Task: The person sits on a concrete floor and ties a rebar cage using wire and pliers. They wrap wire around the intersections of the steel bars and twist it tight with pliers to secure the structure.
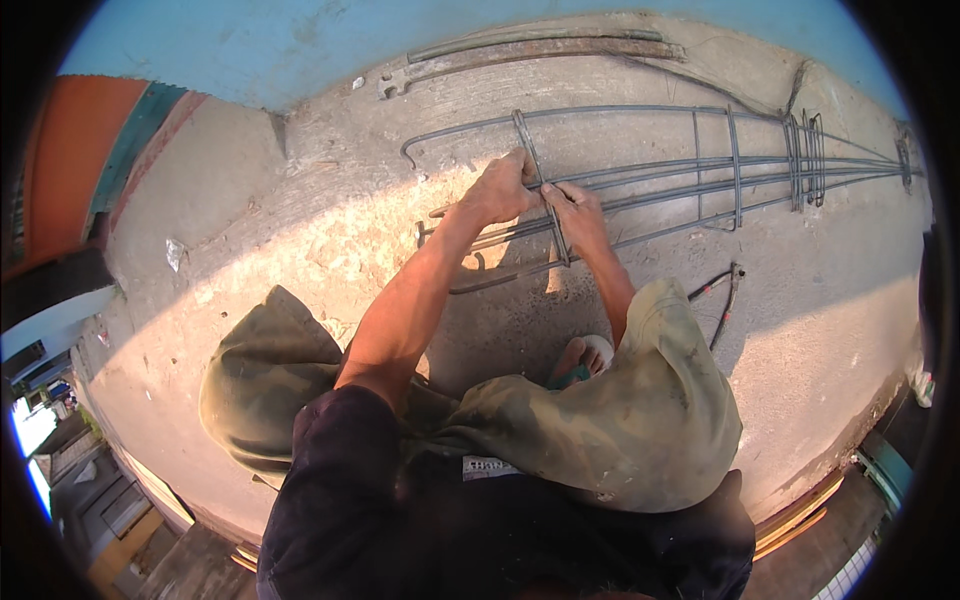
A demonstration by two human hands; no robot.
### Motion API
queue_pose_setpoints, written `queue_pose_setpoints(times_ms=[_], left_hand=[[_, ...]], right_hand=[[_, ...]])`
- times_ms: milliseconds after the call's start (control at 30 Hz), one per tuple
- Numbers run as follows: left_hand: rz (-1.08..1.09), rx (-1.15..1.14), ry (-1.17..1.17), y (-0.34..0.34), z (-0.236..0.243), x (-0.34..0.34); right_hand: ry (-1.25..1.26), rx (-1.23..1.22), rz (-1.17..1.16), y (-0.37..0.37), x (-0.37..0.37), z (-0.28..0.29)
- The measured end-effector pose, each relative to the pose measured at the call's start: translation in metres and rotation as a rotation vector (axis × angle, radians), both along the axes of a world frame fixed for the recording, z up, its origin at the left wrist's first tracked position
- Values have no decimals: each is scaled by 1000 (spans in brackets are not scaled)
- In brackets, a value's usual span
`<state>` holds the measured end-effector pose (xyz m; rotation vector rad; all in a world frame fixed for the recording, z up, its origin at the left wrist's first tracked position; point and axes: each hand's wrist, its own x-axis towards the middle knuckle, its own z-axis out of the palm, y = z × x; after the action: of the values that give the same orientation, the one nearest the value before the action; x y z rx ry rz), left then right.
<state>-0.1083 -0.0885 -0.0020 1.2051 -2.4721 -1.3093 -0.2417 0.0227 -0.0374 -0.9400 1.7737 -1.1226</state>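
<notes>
A long rebar cage [655,171] of thin steel bars lies across the ground in front of me, with hooked bar ends at its left. Near that end, a steel stirrup [528,138] stands around the bars. My left hand [503,188] grips the stirrup from the left, fingers curled against it. On the other side, my right hand [582,215] is closed on the same stirrup, its thumb pressed where the stirrup meets the middle bars. Both hands nearly touch. Any tie wire between the fingers is too small to make out.
Pincers [735,285] with dark, partly red handles lie right of my knee. More stirrups [808,160] are bunched toward the cage's right end. Beyond it lie rusty metal lengths [545,48] beside a blue wall [400,35]. My sandalled foot [580,360] rests close below the cage.
</notes>
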Motion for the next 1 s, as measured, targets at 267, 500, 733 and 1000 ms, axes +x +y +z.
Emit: queue_pose_setpoints(times_ms=[267,500,733,1000], left_hand=[[55,-226,-215,16,-18,-13],[368,735,75,-31,-4,-8],[483,393,162,-18,-27,-12],[543,-144,443,53,-16,-13]], right_hand=[[157,-8,92,-1,-3,9],[174,-45,81,-2,-2,2],[248,-70,119,-5,2,5],[189,-64,85,-4,-1,-3]])
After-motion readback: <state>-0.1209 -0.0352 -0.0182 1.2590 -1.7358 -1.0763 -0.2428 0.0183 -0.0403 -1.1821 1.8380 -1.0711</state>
